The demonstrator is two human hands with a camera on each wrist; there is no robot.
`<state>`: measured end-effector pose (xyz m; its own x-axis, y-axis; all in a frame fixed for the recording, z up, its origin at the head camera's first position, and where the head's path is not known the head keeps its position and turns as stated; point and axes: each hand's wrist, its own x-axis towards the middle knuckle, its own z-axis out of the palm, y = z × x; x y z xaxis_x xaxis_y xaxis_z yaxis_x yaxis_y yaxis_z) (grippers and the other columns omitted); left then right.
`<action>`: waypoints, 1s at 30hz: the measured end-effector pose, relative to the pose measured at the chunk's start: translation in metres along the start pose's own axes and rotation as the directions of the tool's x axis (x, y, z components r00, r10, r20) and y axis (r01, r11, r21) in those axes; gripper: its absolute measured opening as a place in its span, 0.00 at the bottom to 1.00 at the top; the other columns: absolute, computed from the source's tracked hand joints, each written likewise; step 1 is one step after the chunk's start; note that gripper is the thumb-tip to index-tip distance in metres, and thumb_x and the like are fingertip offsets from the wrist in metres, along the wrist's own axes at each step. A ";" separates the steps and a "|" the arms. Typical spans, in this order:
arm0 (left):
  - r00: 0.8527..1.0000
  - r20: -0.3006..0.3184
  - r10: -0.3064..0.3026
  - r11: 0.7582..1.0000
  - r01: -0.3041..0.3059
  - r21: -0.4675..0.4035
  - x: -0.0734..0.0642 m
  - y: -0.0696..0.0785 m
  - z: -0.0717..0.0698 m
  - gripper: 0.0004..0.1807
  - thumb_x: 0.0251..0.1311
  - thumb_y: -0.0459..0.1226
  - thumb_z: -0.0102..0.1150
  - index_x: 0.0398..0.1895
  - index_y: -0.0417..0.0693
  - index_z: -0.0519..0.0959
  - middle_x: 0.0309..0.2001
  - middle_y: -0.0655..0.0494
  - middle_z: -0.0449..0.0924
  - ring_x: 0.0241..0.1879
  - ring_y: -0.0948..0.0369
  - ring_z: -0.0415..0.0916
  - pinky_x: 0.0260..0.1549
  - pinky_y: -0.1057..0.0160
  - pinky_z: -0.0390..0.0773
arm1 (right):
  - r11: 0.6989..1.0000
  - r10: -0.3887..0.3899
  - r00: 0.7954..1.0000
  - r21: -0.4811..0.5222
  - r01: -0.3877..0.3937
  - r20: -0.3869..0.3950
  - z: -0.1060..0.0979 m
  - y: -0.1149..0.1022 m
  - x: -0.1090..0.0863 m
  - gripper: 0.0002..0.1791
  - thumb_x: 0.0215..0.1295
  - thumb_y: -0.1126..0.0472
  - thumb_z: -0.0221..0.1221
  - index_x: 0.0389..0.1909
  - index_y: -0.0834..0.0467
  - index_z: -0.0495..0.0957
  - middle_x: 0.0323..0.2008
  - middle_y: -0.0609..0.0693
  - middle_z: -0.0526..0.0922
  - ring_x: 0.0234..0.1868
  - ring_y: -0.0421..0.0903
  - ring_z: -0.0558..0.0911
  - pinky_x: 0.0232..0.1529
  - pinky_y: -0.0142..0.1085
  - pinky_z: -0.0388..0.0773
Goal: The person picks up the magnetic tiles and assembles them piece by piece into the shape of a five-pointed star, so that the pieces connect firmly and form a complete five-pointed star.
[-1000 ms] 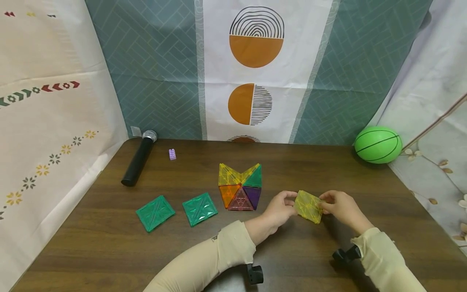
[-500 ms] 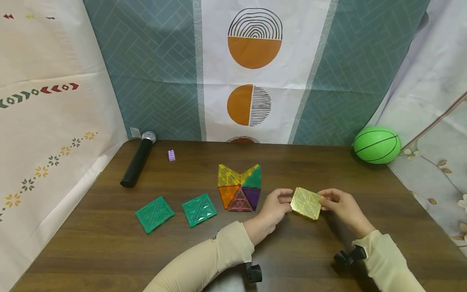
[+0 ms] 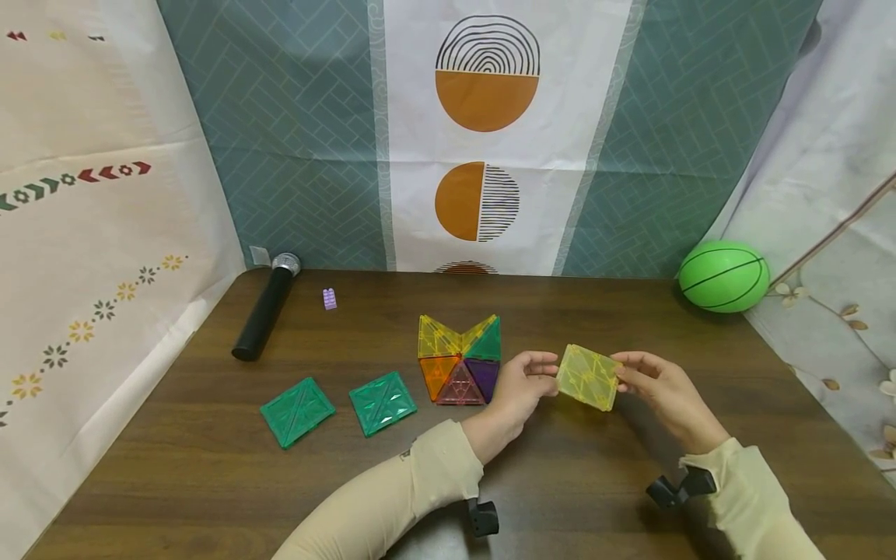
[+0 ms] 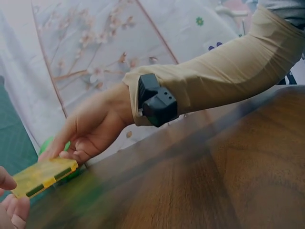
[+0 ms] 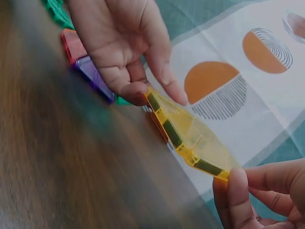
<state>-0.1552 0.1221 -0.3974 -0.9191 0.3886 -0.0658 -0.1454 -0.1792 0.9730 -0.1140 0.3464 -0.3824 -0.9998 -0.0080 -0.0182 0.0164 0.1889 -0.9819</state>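
Observation:
Between my hands is a yellow see-through magnetic tile (image 3: 586, 378), roughly square and raised off the table. My left hand (image 3: 516, 389) pinches its left edge; in the left wrist view the thumb (image 4: 6, 179) lies above and fingertips below. The right hand (image 3: 661, 393) pinches the opposite corner between thumb and finger, plain in the right wrist view. Just left of my left hand stands a shape of joined magnetic tiles (image 3: 460, 365) in yellow, green, orange, pink and purple. Farther left, two green square tiles (image 3: 297, 412) with diagonal lines lie flat.
A black microphone (image 3: 266, 307) lies at the back left beside a small purple toy brick (image 3: 330, 299). At the back right corner rests a green ball (image 3: 724, 278). Patterned cloths (image 3: 308, 140) hang behind and on both sides of the wooden table (image 3: 210, 490).
Both hands have lifted the yellow tile slightly, away from me and up. Its tilt has changed, and the bright glare on it is gone. The other tiles have stayed put.

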 end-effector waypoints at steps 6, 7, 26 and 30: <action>1.000 -0.014 0.019 0.999 -0.019 0.033 0.000 0.001 -0.009 0.17 0.55 0.22 0.58 0.49 0.33 0.77 0.39 0.44 0.81 0.30 0.67 0.76 0.35 0.64 0.83 | 0.998 -0.036 0.999 0.058 0.034 0.039 0.008 -0.005 0.003 0.12 0.69 0.63 0.56 0.50 0.61 0.74 0.42 0.40 0.80 0.37 0.35 0.80 0.41 0.28 0.80; 1.000 -0.019 0.022 0.999 -0.021 0.040 0.000 0.001 -0.010 0.16 0.54 0.21 0.58 0.48 0.33 0.78 0.39 0.43 0.81 0.29 0.66 0.76 0.35 0.64 0.83 | 0.998 -0.035 0.998 0.060 0.032 0.043 0.010 -0.006 0.003 0.11 0.69 0.63 0.56 0.50 0.61 0.74 0.42 0.40 0.80 0.37 0.35 0.80 0.41 0.28 0.80; 0.986 0.026 0.164 0.916 -0.162 0.366 -0.013 0.002 -0.034 0.27 0.57 0.27 0.62 0.61 0.45 0.71 0.43 0.48 0.80 0.35 0.68 0.74 0.36 0.72 0.79 | 0.995 0.009 0.994 0.094 -0.020 0.111 0.031 -0.012 0.018 0.15 0.70 0.66 0.53 0.54 0.69 0.70 0.40 0.39 0.80 0.38 0.34 0.79 0.41 0.27 0.80; 0.975 0.092 0.200 0.852 -0.220 0.476 -0.017 0.003 -0.036 0.32 0.55 0.29 0.66 0.64 0.48 0.68 0.47 0.49 0.77 0.39 0.66 0.73 0.36 0.74 0.76 | 0.994 0.019 0.993 0.101 -0.031 0.117 0.033 -0.011 0.019 0.14 0.70 0.66 0.54 0.53 0.67 0.71 0.41 0.38 0.80 0.38 0.33 0.79 0.42 0.27 0.80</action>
<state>-0.1533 0.0822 -0.4018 -0.8920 0.4261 0.1512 0.2525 0.1920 0.9484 -0.1332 0.3113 -0.3780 -0.9912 -0.1190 -0.0587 0.0482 0.0889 -0.9949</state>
